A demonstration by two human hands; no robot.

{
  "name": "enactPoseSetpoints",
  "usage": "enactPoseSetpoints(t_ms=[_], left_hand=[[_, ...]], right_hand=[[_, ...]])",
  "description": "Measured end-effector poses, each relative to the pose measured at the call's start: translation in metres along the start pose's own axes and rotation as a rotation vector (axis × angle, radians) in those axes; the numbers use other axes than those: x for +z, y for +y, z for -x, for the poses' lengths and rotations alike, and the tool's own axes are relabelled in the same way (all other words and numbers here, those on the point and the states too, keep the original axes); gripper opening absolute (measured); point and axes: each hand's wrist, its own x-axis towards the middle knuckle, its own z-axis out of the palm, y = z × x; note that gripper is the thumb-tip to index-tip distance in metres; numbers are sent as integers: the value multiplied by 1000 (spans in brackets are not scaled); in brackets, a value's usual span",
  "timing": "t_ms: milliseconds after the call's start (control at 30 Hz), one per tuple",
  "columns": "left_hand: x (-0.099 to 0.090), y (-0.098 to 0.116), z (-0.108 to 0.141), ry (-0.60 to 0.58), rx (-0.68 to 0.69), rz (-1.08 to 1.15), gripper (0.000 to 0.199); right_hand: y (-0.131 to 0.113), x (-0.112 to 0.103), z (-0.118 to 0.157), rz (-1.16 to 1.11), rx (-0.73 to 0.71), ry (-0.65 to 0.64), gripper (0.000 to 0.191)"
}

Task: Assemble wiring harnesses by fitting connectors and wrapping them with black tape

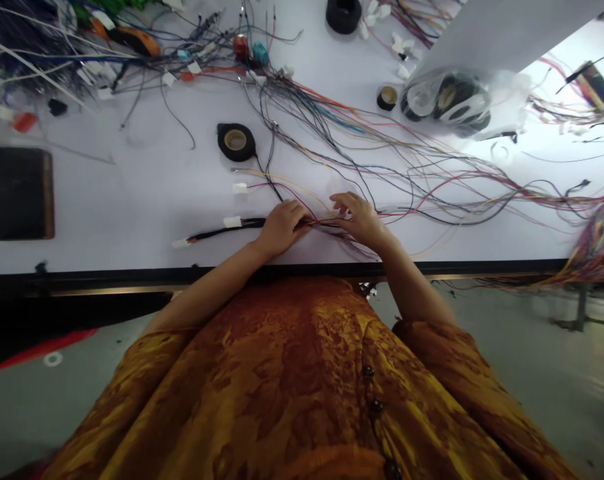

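My left hand is closed around a bundle of thin wires near the table's front edge. From under it, a black-wrapped cable branch runs left and ends in white connectors. My right hand is at the same bundle, a little to the right, with its thumb and fingers at the wires and some fingers raised. Beyond my left hand lies a roll of black tape. A red wire with a white connector and a yellow wire lead into the bundle.
Long loose wires stretch right to a thick multicoloured bundle hanging over the table edge. A dark phone-like slab lies at the left. Behind are tangled wires, an orange-black tool, tape rolls and a plastic bag.
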Motion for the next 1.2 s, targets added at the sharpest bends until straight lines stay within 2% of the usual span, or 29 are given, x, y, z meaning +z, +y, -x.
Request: enactPoseSetpoints(t_ms=[133,233,333,400,467,533,633,733,800,900,1000,1067,1200], left_hand=[[0,2,-1,-24,-38,2,16],[2,9,-3,-33,-80,-19,14],[-6,16,-3,-33,-90,-44,20],[-21,15,0,24,-111,-64,25],[-44,4,6,156,-198,-114,28],[-64,-16,16,273,-333,-212,31],[-80,-46,29,202,-422,-286,27],[-79,-59,33,171,-384,-197,14],[-76,-57,31,243,-373,-86,11],[-79,-48,26,394,-455,156,7],[-88,-41,22,487,-526,377,11],[-92,-41,21,487,-531,478,14],[-92,-50,22,445,-582,563,19]], right_hand=[[-15,-7,10,-65,-6,112,31],[-30,-7,1,-71,36,218,26],[-40,4,-23,-15,120,153,41],[-41,15,-39,31,181,81,48],[-41,26,-48,34,215,62,37],[-39,34,-51,9,204,108,24],[-41,42,-47,14,205,202,20],[-45,46,-45,118,268,174,18],[-48,46,-46,183,310,133,14],[-49,47,-46,176,366,149,17],[-48,48,-44,121,304,161,17],[-47,50,-42,139,259,137,15],[-52,51,-46,221,258,111,15]])
